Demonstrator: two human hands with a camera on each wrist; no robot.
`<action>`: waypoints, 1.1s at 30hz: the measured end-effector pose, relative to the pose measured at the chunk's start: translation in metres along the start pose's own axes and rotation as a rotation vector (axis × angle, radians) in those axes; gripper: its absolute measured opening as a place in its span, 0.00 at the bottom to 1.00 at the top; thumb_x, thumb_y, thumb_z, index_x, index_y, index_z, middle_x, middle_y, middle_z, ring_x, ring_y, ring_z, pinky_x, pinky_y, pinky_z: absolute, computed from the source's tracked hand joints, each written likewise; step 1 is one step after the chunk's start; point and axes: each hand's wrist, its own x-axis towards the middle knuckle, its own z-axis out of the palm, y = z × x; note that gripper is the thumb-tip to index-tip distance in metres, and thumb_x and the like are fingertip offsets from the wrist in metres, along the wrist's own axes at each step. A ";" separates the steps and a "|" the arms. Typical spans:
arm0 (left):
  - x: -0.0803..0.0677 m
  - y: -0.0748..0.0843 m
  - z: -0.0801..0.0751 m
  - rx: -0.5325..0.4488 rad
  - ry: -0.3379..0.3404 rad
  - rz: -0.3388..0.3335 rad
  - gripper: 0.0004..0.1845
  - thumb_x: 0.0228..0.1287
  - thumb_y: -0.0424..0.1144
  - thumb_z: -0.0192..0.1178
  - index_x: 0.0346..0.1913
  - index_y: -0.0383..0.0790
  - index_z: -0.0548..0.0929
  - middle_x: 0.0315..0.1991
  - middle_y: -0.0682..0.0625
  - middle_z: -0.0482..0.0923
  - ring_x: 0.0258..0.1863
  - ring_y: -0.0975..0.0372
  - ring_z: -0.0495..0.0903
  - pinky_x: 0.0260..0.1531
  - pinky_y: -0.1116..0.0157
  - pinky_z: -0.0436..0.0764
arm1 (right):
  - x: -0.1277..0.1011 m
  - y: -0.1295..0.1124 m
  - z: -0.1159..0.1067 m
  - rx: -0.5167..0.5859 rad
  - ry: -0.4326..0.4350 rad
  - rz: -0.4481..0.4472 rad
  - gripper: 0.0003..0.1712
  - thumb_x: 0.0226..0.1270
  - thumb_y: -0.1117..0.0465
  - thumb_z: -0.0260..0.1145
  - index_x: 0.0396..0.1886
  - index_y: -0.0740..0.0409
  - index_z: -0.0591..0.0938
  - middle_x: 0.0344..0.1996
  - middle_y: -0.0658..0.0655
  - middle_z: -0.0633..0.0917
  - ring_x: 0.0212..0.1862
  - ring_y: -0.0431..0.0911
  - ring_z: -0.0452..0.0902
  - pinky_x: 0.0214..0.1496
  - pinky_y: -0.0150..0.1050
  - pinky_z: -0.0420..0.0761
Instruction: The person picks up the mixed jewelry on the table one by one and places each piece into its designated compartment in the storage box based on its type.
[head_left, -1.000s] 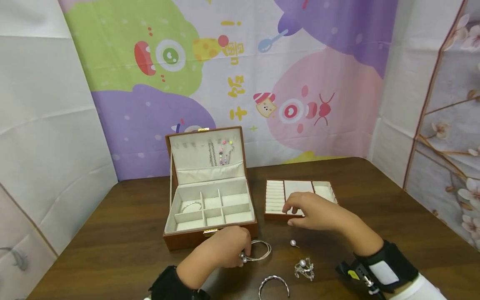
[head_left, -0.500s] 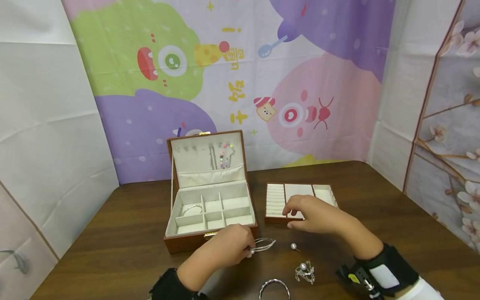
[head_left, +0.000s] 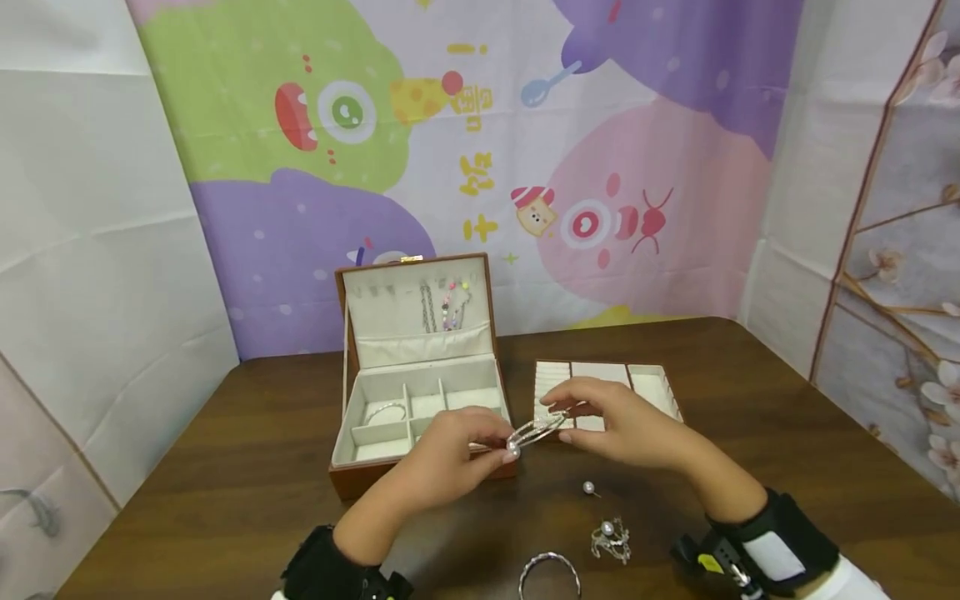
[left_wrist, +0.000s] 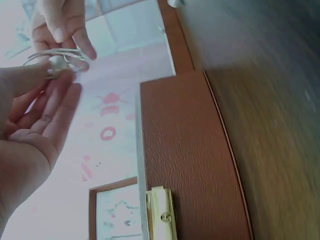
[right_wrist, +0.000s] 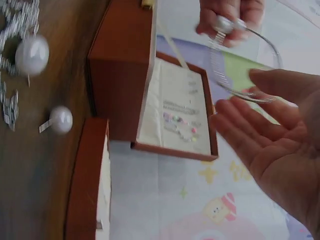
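My left hand (head_left: 457, 454) pinches a silver bangle (head_left: 536, 429) at its pearl ends, raised above the table by the jewelry box's front corner. The bangle has several thin strands. My right hand (head_left: 611, 417) is at its other end, thumb and fingers spread on either side of the rim; the right wrist view shows a gap around the bangle (right_wrist: 217, 65). The brown jewelry box (head_left: 420, 483) stands with its lid raised; another bangle (head_left: 386, 406) lies in its back left compartment. Chains (head_left: 427, 307) and a colored bead strand (head_left: 453, 307) hang inside the lid.
A removable tray (head_left: 656, 387) with ring rolls lies right of the box, partly behind my right hand. On the table are a pearl stud (head_left: 589, 488), a tangled silver piece with a pearl (head_left: 611, 540) and an open twisted bangle (head_left: 549, 558). A printed cloth (head_left: 480, 167) hangs behind.
My left hand has lifted the bangle off the table and brought it up and right to my right hand. The right hand has shifted slightly left toward it.
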 end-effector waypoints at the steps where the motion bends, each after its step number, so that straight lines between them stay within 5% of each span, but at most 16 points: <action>1: 0.000 0.002 -0.001 -0.083 0.021 -0.041 0.04 0.59 0.28 0.68 0.36 0.36 0.86 0.36 0.50 0.83 0.36 0.66 0.82 0.40 0.71 0.81 | 0.001 -0.002 0.001 0.072 0.018 0.015 0.20 0.60 0.73 0.69 0.53 0.65 0.78 0.46 0.58 0.83 0.48 0.51 0.81 0.52 0.41 0.81; 9: 0.002 0.010 -0.005 -0.561 0.111 -0.288 0.09 0.63 0.28 0.64 0.44 0.26 0.84 0.41 0.43 0.84 0.40 0.62 0.83 0.45 0.61 0.82 | 0.005 -0.014 0.008 0.515 0.192 0.144 0.16 0.65 0.73 0.64 0.52 0.74 0.75 0.45 0.71 0.81 0.45 0.51 0.83 0.46 0.46 0.83; 16: 0.002 0.009 -0.005 -0.825 0.158 -0.387 0.16 0.65 0.29 0.62 0.50 0.17 0.77 0.42 0.48 0.84 0.40 0.60 0.84 0.51 0.48 0.78 | 0.011 -0.017 0.018 0.598 0.324 0.222 0.12 0.67 0.71 0.63 0.46 0.75 0.78 0.35 0.64 0.85 0.36 0.48 0.85 0.41 0.47 0.84; 23: 0.002 0.008 -0.005 -0.841 0.151 -0.406 0.17 0.64 0.29 0.62 0.50 0.17 0.76 0.44 0.49 0.83 0.40 0.58 0.84 0.50 0.54 0.80 | 0.012 -0.019 0.019 0.588 0.372 0.261 0.11 0.67 0.72 0.62 0.45 0.78 0.78 0.32 0.60 0.85 0.32 0.45 0.84 0.39 0.44 0.85; 28: 0.003 0.005 -0.007 -0.702 0.194 -0.414 0.23 0.59 0.28 0.67 0.56 0.24 0.76 0.49 0.42 0.83 0.47 0.55 0.82 0.48 0.62 0.81 | 0.012 -0.019 0.020 0.598 0.377 0.248 0.10 0.67 0.73 0.62 0.45 0.77 0.78 0.31 0.56 0.85 0.32 0.45 0.84 0.38 0.43 0.85; 33: 0.004 0.002 -0.011 -0.505 0.267 -0.295 0.27 0.56 0.26 0.68 0.60 0.27 0.75 0.49 0.33 0.80 0.50 0.46 0.79 0.49 0.58 0.80 | 0.012 -0.017 0.023 0.575 0.348 0.264 0.11 0.67 0.72 0.63 0.45 0.76 0.78 0.31 0.58 0.85 0.31 0.45 0.84 0.37 0.43 0.85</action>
